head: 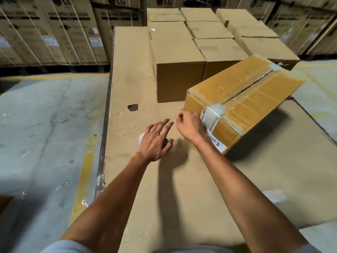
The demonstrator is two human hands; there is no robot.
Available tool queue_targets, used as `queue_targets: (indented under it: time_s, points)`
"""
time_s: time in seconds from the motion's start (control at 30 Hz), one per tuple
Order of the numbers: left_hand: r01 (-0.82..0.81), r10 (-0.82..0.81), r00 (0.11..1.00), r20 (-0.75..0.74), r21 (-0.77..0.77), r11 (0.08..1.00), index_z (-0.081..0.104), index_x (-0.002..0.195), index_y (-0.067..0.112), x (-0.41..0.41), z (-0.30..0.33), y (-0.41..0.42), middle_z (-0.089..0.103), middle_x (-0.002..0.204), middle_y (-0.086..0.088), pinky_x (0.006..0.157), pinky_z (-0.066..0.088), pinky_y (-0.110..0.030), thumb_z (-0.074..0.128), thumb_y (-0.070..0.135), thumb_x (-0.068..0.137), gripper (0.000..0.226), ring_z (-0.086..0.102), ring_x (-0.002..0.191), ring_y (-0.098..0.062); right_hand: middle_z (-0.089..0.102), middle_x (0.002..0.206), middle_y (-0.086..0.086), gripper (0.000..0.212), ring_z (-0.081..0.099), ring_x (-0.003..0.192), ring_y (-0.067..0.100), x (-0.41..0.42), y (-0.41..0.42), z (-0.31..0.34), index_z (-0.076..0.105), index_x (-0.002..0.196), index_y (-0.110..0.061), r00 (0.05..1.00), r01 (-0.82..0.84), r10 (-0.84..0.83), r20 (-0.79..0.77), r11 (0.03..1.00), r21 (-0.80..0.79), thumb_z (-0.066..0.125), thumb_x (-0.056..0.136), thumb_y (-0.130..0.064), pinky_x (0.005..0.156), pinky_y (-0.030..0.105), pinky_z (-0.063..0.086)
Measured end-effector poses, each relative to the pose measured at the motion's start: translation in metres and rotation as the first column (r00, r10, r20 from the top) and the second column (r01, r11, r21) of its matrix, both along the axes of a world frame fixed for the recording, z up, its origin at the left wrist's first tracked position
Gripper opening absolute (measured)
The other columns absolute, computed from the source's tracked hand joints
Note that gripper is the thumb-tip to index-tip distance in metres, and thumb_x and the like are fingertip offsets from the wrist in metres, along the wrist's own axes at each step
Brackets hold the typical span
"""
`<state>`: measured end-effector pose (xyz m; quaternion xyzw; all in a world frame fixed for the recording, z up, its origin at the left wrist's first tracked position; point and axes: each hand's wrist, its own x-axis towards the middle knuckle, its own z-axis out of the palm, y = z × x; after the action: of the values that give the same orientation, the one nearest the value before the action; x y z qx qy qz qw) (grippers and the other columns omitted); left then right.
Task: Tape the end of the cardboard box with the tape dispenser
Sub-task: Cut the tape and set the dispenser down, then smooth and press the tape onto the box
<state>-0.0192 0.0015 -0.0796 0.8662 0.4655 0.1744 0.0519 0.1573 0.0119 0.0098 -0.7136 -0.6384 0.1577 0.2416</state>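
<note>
**A:** What do the hands hold?

**B:** I begin from the grip. My right hand (189,125) is at the near end of the cardboard box (242,99). Its fingers are curled and the thumb meets the forefinger like a pinch, just beside the strip of clear tape (213,114) that goes over the near edge. I cannot tell if it really holds the tape end. My left hand (155,141) is spread, palm down, fingers loose, low over the cardboard sheet (127,70). Something pale and something dark show under it, but blurred; I cannot say if that is the tape dispenser.

**A:** Where is the box, and is there any writing?

**B:** The box lies on the sheet, to the right and a little far from my hands, turned at an angle. It is yellowish-brown and glossy from old tape, with a dark seam along the top. On its near end is a white label (217,141) with black letters, partly covered, not readable. Far behind it stand plain brown boxes (176,59), matte, in rows. On the far left the big cartons (69,30) are printed "LG" and "WASHING MACHINE" and are bound with straps.

**A:** And the sheet?

**B:** Flat and dull brown, with a small torn hole (133,107). At its left is grey concrete floor (36,115) with a worn yellow line (85,161).
</note>
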Motion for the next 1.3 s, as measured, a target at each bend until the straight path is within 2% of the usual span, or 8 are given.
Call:
queue_targets:
  time_s: [0.13,0.23,0.4,0.5,0.57,0.73,0.93,1.3]
  points:
    - [-0.006,-0.002,0.980,0.198,0.039,0.999,0.038,0.165,0.016,0.045,0.021,-0.004,0.044,0.168,-0.010,0.118,0.039,-0.049,0.046,0.046,0.112,0.061,0.046,0.149,-0.030,0.073,0.097,0.009,0.014,0.067,0.081,0.024,0.023,-0.016,0.043,0.070,0.104,-0.013,0.991,-0.077,0.038,0.125,0.942,0.325,0.058,0.103,-0.021,0.066,0.029,0.051]
    - [-0.064,0.058,0.935,0.351,0.006,0.998,0.040,0.164,0.017,0.075,0.038,-0.004,0.046,0.166,-0.008,0.120,0.041,-0.048,0.046,0.046,0.115,0.058,0.044,0.151,-0.027,0.071,0.103,0.006,0.013,0.064,0.089,0.022,0.051,-0.025,0.063,0.067,0.109,-0.018,0.966,-0.064,-0.054,0.252,0.897,0.437,0.057,0.103,-0.024,0.066,0.033,0.055]
    - [-0.048,0.049,0.911,0.409,-0.013,0.999,0.014,0.175,0.018,0.117,0.052,-0.009,0.020,0.182,-0.004,0.131,0.026,-0.044,0.037,0.045,0.118,0.067,0.024,0.166,-0.022,0.067,0.137,0.006,0.035,0.062,0.123,0.024,0.107,-0.032,0.070,0.063,0.140,-0.020,0.954,-0.059,-0.026,0.300,0.961,0.269,0.050,0.108,-0.024,0.096,0.040,0.056]
    - [0.042,-0.039,0.923,0.383,0.002,0.999,-0.002,0.175,0.017,0.142,0.047,-0.024,-0.004,0.185,-0.003,0.137,0.014,-0.048,0.026,0.044,0.118,0.069,-0.002,0.170,-0.016,0.050,0.161,0.002,0.044,0.044,0.149,0.021,0.126,-0.038,0.064,0.053,0.154,-0.020,0.940,-0.173,0.142,0.310,0.982,0.075,0.042,0.112,-0.025,0.123,0.043,0.037]
    - [0.050,-0.037,0.926,0.376,-0.023,0.998,-0.010,0.174,0.016,0.156,0.040,-0.031,-0.016,0.183,-0.004,0.138,0.008,-0.051,0.022,0.045,0.118,0.071,-0.013,0.169,-0.016,0.037,0.170,-0.003,0.049,0.029,0.159,0.018,0.132,-0.041,0.058,0.041,0.161,-0.022,0.913,-0.215,0.218,0.346,0.975,-0.046,0.035,0.113,-0.028,0.130,0.049,0.023]
    - [-0.011,0.066,0.911,0.407,-0.136,0.991,-0.020,0.172,0.017,0.175,0.021,-0.044,-0.028,0.180,0.001,0.137,-0.004,-0.047,0.026,0.048,0.119,0.076,-0.022,0.167,-0.012,0.026,0.173,-0.006,0.053,0.019,0.162,0.017,0.133,-0.038,0.054,0.027,0.166,-0.023,0.908,-0.208,0.225,0.354,0.974,-0.087,0.029,0.114,-0.029,0.132,0.050,0.012]
    - [-0.010,0.100,0.931,0.351,-0.250,0.968,-0.020,0.172,0.022,0.167,-0.008,-0.052,-0.025,0.180,0.005,0.138,0.003,-0.051,0.018,0.054,0.117,0.074,-0.021,0.166,-0.007,0.025,0.173,-0.003,0.053,0.021,0.161,0.019,0.130,-0.037,0.050,0.026,0.166,-0.020,0.911,-0.196,0.207,0.356,0.978,-0.068,0.031,0.114,-0.028,0.132,0.049,0.013]
    - [-0.034,0.079,0.920,0.383,-0.123,0.992,-0.016,0.173,0.021,0.181,0.023,-0.052,-0.026,0.180,0.002,0.137,0.001,-0.046,0.024,0.047,0.118,0.073,-0.020,0.167,-0.011,0.035,0.170,0.000,0.050,0.028,0.159,0.016,0.140,-0.037,0.059,0.039,0.162,-0.015,0.901,-0.319,0.326,0.287,0.945,-0.072,0.039,0.112,-0.022,0.131,0.041,0.019]
